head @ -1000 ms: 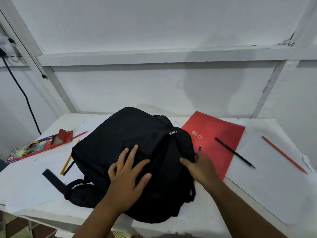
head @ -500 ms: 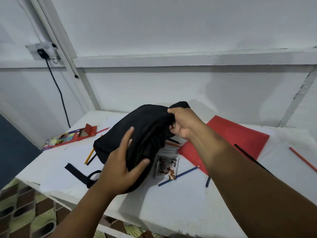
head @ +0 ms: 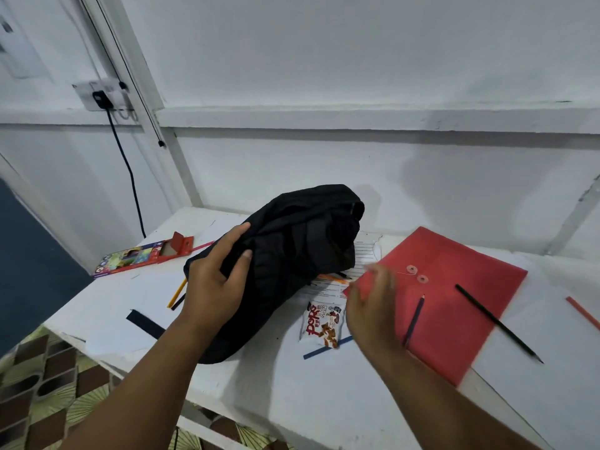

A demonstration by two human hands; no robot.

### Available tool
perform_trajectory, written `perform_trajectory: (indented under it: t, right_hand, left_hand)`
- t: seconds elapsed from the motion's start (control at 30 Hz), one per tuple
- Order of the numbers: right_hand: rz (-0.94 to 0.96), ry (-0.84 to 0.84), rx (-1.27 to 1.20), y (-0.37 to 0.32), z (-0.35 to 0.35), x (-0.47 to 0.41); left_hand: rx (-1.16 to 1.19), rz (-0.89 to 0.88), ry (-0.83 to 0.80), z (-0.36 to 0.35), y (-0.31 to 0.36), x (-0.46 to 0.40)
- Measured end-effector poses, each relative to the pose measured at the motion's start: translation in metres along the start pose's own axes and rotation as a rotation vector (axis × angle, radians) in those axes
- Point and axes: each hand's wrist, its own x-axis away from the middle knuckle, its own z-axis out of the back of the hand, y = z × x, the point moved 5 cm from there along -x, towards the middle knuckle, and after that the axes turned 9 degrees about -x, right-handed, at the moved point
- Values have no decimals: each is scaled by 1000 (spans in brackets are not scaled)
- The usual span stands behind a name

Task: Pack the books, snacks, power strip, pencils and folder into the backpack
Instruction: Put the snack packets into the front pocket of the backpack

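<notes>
The black backpack [head: 292, 254] lies tipped up on the white table, and my left hand [head: 217, 280] grips its near side. My right hand [head: 370, 306] hovers blurred, fingers apart, over the left edge of the red folder [head: 454, 306]. A white snack packet [head: 323, 323] lies between my hands, on top of a blue pencil [head: 311, 354]. A lined notebook [head: 363, 258] and an orange pencil [head: 331, 278] show beneath the backpack's right side. A dark pencil [head: 413, 319] and a black pencil [head: 496, 323] rest on the folder.
An open coloured-pencil box [head: 143, 256] lies at the table's left, with yellow and dark pencils [head: 177, 293] beside the backpack. A red pencil [head: 582, 311] lies on white paper at the right. A black strap [head: 144, 323] trails near the table edge [head: 227, 401]. A cable hangs from a wall socket [head: 100, 95].
My right hand let go of the backpack's top and dropped toward the folder. The backpack was lifted and turned leftward, uncovering the snack, notebook and pencils. My view shifted left.
</notes>
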Motion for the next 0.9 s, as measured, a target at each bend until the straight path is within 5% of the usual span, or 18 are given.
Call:
perform_trajectory:
  t: [0.13, 0.2, 0.47, 0.67, 0.9]
  right_hand:
    - [-18, -570, 434, 57, -33, 38]
    - [-1, -650, 598, 65, -37, 46]
    - [-82, -293, 51, 47, -5, 33]
    - [-189, 99, -100, 43, 53, 20]
    - [-312, 314, -230, 45, 98, 22]
  left_hand:
    - [13, 26, -12, -2, -1, -1]
    - [10, 33, -16, -2, -1, -1]
    - [-1, -27, -120, -19, 4, 18]
    - [-125, -99, -285, -39, 11, 34]
    - [-387, -190, -588, -63, 22, 43]
